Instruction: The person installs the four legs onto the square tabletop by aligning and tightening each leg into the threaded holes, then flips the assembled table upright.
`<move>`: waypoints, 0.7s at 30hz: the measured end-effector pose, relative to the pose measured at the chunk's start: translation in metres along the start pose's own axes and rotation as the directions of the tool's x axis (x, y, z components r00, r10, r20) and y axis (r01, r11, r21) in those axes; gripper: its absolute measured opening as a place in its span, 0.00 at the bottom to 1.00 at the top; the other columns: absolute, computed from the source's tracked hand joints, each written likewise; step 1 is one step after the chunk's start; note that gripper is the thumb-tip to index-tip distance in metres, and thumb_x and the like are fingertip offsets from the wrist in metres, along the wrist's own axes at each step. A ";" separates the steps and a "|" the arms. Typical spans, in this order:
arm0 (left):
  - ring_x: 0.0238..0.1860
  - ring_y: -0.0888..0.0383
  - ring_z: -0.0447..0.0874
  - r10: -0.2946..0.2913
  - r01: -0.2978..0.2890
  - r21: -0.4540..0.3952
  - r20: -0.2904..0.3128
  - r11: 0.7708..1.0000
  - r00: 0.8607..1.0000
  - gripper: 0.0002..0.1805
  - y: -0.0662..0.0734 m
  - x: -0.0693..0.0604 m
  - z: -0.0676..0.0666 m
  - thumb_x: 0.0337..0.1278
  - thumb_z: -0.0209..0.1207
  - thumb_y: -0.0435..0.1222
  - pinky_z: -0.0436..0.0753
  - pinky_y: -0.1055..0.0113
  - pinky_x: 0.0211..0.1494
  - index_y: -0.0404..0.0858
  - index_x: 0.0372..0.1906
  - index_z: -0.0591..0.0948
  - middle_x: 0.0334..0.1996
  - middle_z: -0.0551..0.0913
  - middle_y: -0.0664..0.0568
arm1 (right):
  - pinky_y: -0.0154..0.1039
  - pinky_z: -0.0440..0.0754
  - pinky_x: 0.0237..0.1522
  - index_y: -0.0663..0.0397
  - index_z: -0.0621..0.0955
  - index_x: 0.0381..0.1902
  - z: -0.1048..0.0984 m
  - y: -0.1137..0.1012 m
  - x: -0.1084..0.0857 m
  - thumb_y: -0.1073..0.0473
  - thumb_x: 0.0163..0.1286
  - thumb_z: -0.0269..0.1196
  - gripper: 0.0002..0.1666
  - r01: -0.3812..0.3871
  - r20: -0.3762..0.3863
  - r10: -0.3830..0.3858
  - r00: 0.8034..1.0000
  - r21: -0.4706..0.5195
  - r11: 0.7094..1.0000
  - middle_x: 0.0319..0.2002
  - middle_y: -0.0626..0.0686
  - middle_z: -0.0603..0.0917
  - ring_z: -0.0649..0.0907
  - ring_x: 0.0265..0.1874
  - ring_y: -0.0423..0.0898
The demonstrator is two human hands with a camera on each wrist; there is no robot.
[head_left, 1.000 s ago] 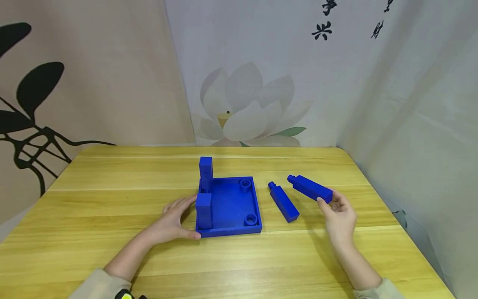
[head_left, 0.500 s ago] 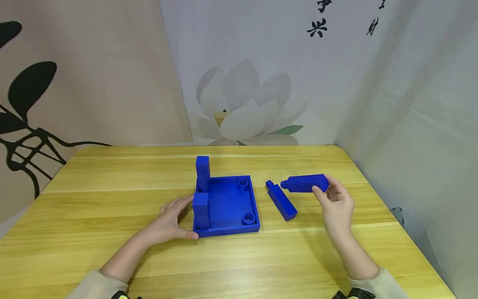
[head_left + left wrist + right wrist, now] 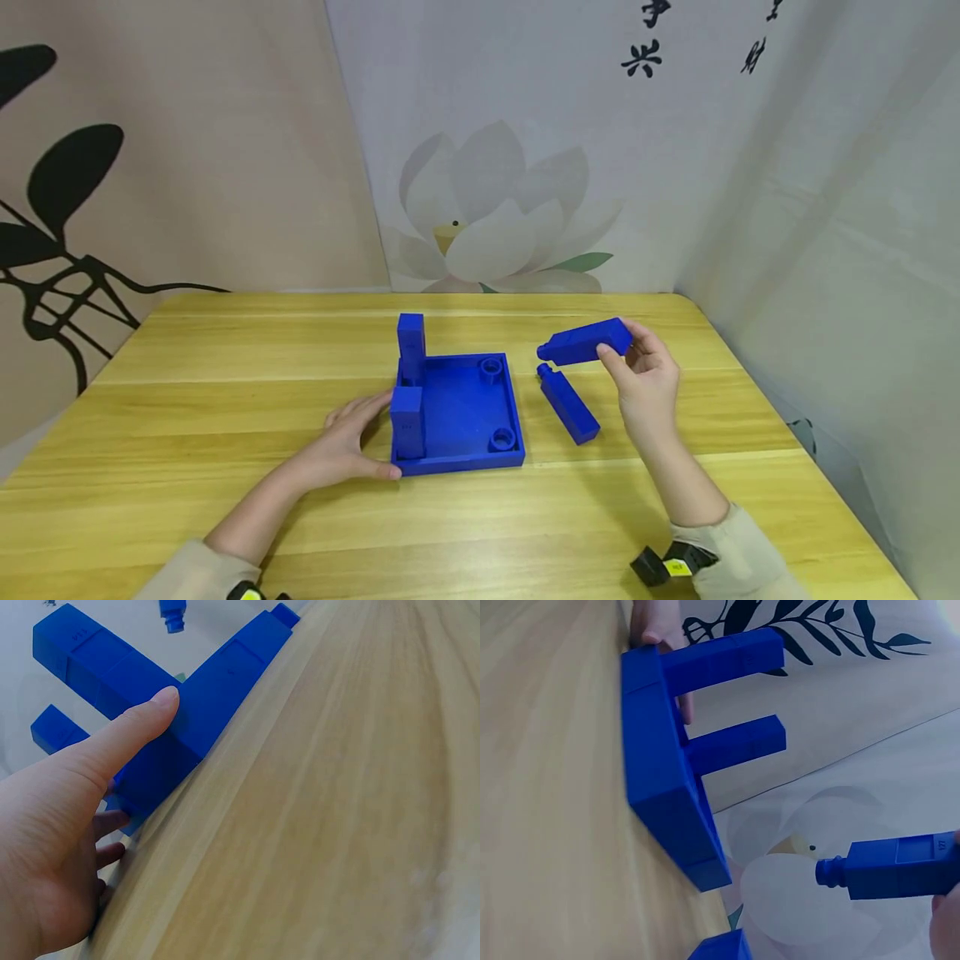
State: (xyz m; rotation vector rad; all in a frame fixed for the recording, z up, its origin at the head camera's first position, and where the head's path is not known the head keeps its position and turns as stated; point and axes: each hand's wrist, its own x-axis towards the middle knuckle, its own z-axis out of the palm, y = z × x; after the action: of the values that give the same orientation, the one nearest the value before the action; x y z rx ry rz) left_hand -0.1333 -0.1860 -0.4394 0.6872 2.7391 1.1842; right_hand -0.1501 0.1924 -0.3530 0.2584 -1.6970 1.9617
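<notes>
Pale cloth backdrop (image 3: 247, 183) behind the tray, printed with dark branches, a lotus and some black characters. Wooden table (image 3: 195, 400) under the tray, light yellow grain. Landmark: blue tray (image 3: 459, 408), square, low-walled, flat on the table.

Beige sleeves (image 3: 746, 558) both sides, nearer the viewer than the tray. Left hand (image 3: 348, 446) at the tray's left side, gripping it: thumb on the near left corner, other fingers along the left wall. Right hand (image 3: 647, 379) well right of the tray, thumb and fingers pinching the square end of a blue leg (image 3: 585, 342). That leg is off the table, right of the tray, near its far right corner but apart from it, roughly level, narrow neck aimed toward the tray; small number on its side.

Two blue posts upright in the tray's left corners: far post (image 3: 412, 346), near post (image 3: 408, 425). Second blue leg (image 3: 570, 406) lying on the table just right of the tray, slanted, neck end away from viewer. Smallest: round sockets, far right (image 3: 491, 369) and near right (image 3: 502, 440) tray corners, nothing standing in them.
</notes>
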 end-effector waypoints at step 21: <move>0.70 0.35 0.47 -0.025 0.025 -0.011 0.002 1.000 1.000 0.61 -0.001 0.000 0.000 0.30 0.74 0.59 0.43 0.35 0.64 0.43 0.74 0.59 0.71 0.58 0.42 | 0.30 0.77 0.38 0.65 0.79 0.46 0.050 0.007 0.031 0.78 0.59 0.63 0.17 -0.069 0.069 0.062 0.996 0.093 0.993 0.35 0.49 0.80 0.77 0.35 0.43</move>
State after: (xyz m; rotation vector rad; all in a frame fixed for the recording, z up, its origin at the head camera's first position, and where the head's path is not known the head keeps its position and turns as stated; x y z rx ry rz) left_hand -0.1339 -0.1869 -0.4403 0.6500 2.7293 1.1911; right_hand -0.1895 0.1526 -0.3342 0.3091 -1.6743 2.1074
